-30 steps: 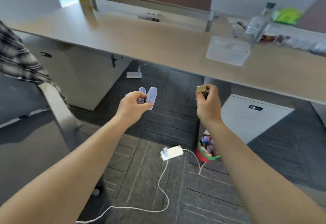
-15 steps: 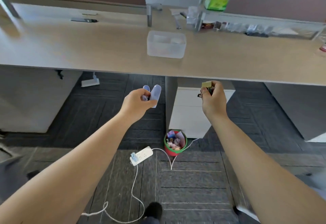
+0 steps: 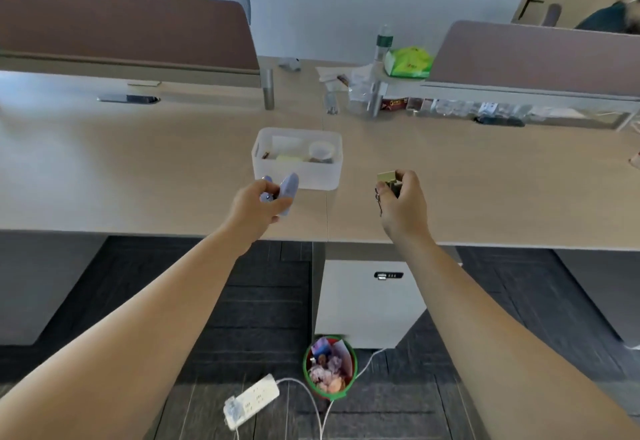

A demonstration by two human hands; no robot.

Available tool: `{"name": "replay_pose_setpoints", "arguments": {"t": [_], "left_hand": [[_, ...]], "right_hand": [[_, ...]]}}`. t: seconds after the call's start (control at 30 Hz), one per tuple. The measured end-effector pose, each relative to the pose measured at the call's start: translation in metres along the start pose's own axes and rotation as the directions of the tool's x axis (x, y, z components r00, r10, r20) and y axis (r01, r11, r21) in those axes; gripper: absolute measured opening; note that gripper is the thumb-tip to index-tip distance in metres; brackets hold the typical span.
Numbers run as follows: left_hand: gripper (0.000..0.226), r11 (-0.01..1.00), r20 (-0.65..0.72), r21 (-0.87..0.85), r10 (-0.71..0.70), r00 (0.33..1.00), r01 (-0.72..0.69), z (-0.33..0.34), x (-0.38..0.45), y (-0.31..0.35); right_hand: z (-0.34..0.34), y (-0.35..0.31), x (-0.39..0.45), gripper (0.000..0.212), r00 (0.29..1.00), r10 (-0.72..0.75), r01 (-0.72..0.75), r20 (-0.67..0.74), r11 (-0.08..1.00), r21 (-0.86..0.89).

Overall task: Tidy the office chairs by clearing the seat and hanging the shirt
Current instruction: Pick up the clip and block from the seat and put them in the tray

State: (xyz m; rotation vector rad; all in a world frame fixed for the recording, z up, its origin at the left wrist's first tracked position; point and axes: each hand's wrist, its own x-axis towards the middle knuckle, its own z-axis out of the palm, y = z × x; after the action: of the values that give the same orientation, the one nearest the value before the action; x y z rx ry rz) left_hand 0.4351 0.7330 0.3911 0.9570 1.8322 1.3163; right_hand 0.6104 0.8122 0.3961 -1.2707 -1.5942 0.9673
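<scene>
My left hand [image 3: 259,204] is closed around a small lavender plastic clip [image 3: 288,191], held over the desk just in front of a translucent white box [image 3: 297,176]. My right hand [image 3: 401,201] grips a small olive binder clip [image 3: 388,178] with dark wire handles, to the right of the box. The box stands on the wooden desk [image 3: 138,169] and holds several small items. No chair or shirt is in view.
Brown divider screens [image 3: 121,27] rise behind the desk, with a bottle [image 3: 382,41], a green packet [image 3: 408,62] and clutter at the back. Below the desk stand a white drawer unit [image 3: 367,301], a red-green bin [image 3: 329,367] and a white power strip [image 3: 251,399]. People are partly visible beyond the dividers.
The view has turned right and up, away from the chair with the plaid shirt. Both hands have risen from over the floor to above the desk, still holding their clips.
</scene>
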Motion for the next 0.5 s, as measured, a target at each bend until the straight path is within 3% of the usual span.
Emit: {"name": "replay_pose_setpoints", "arguments": {"t": [0.27,0.5], "left_hand": [[0.018,0.996,-0.093,0.089,0.01,0.996,-0.002,0.027,0.074,0.019],[0.037,0.997,-0.22,0.021,-0.067,0.973,0.074,0.057,0.134,0.021]], "right_hand": [[0.023,0.013,0.096,0.03,0.994,-0.019,0.012,0.11,0.998,0.06],[0.039,0.024,0.174,0.026,0.967,-0.046,0.027,0.251,0.997,0.077]]}}
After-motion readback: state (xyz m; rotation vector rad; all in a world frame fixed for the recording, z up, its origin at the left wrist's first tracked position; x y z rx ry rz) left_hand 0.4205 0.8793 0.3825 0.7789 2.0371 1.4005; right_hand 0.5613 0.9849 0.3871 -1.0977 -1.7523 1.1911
